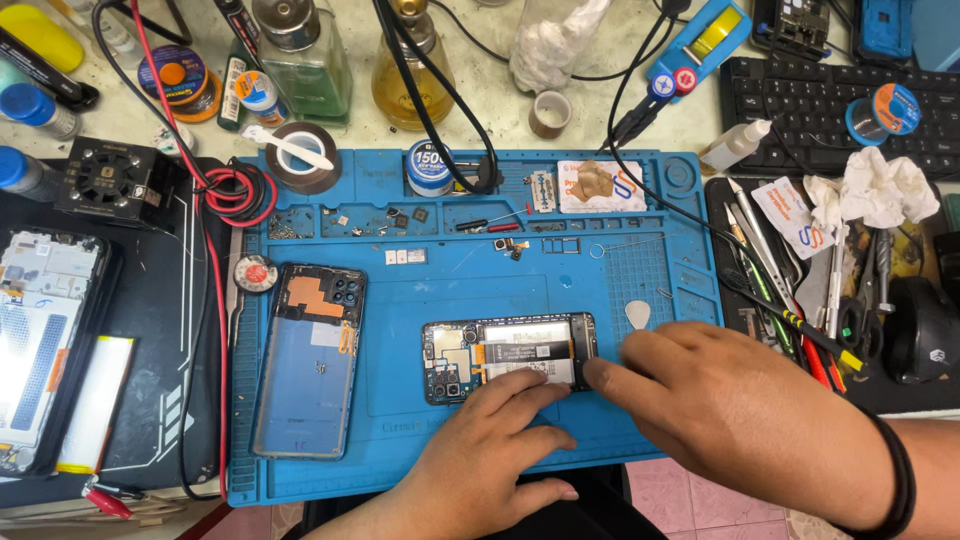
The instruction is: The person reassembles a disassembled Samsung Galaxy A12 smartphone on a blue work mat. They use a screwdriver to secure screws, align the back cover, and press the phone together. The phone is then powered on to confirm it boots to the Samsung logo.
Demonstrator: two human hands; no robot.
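An opened black smartphone with its back removed, circuit board and white-labelled battery exposed (510, 358), lies flat near the front middle of the blue silicone repair mat (400, 450). The left hand (490, 445) rests on the mat with its fingers stretched against the phone's near edge, steadying it rather than gripping. The right hand (740, 410) presses fingertips against the phone's right end, holding nothing else. The phone looks light and stiff, but its bare board and thin ribbon cables seem fragile, so the outer frame edges appear the safest place to hold. To the left lies the detached blue translucent back cover with its orange patch (310, 370). The mat's shallow moulded compartments along the top (400, 220) hold small screws, chips and tiny metal parts. Behind the mat stand a green glass bottle (305, 60) and an amber glass bottle (410, 75), each partly filled with liquid.
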